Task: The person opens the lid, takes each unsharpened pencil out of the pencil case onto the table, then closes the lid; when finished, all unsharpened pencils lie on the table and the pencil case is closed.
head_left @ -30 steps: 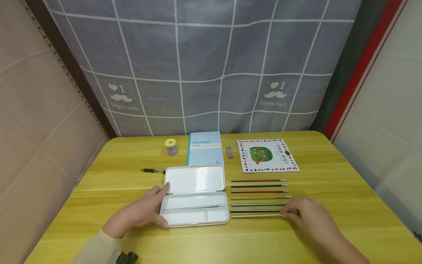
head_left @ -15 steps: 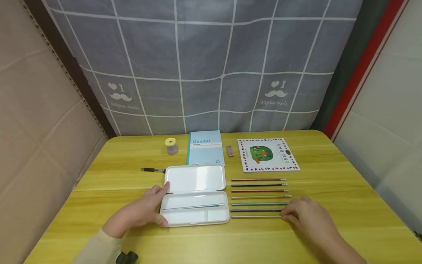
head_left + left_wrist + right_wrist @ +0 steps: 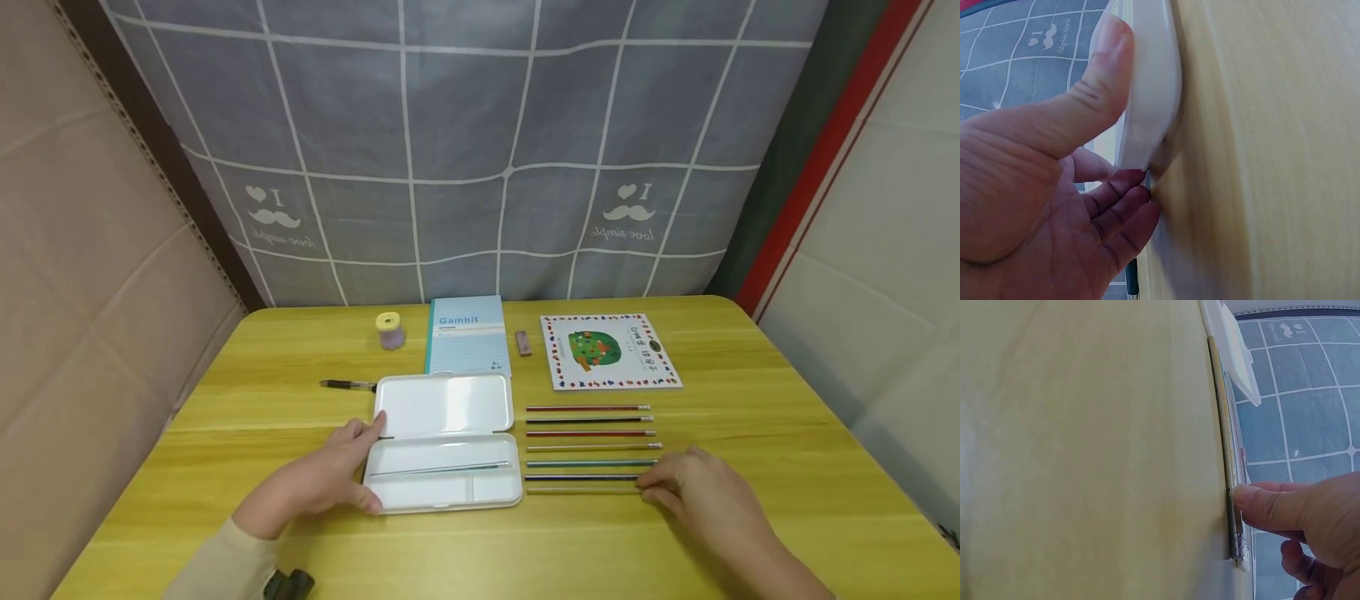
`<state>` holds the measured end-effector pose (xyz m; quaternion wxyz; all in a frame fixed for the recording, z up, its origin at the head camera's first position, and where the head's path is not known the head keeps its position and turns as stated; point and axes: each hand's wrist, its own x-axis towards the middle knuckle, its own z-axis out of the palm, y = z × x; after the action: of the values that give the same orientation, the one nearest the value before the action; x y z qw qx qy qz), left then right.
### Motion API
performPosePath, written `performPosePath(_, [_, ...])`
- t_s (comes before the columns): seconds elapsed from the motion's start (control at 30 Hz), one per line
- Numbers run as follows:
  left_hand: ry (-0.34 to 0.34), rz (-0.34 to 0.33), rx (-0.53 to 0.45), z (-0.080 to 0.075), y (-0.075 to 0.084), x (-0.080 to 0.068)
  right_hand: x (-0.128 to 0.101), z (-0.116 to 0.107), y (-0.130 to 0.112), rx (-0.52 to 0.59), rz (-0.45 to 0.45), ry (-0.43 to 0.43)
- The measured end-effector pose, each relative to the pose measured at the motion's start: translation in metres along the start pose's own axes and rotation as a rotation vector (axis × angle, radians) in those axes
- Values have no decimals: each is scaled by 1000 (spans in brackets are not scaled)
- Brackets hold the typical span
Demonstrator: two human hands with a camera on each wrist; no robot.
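Spanning the lower part of the head view, a yellow wooden table (image 3: 750, 417) carries every item, with a grey grid-patterned curtain (image 3: 465, 150) hung behind it. White pencil case (image 3: 444, 442): lying open at the table's centre, lid flat toward the far side, one pencil inside the near tray. Left hand (image 3: 330, 479): resting against the case's left end, thumb (image 3: 1094, 94) pressed on its rim, fingers straight and loose alongside, gripping nothing. Right hand (image 3: 701, 492): resting on the table at the right end of the pencil row, thumb and fingertips (image 3: 1254, 503) pinched together on the eraser end of the nearest pencil (image 3: 581, 492), which lies flat on the table just right of the case. Six other pencils (image 3: 588, 435): parallel, side by side, lying beyond the nearest one. Picture book (image 3: 607, 352): flat, beyond the pencils. Blue notebook (image 3: 467, 335), marked "Gambit": flat, just beyond the case's lid. Black pen (image 3: 348, 386): left of the lid. Small yellow-topped pot (image 3: 390, 331): left of the notebook. Small eraser (image 3: 522, 343): between notebook and picture book.
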<state>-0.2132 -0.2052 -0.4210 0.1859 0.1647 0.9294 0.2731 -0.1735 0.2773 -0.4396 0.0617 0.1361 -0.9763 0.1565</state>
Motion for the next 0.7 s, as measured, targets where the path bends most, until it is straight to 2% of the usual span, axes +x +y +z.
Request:
performPosePath(0.2, [1,-13,1,0,0,0,3,-6,-8,14,-11,51])
performPosePath(0.37, [-2,-16,3,1,0,1,16,-6,-23,4,-103,85])
performPosePath(0.53, [-10,-19,-11,1,1,0,37,4,-44,8,-189,67])
performPosePath(0.7, [-9,-16,-15,0,1,-1,54,18,-70,78,-209,12])
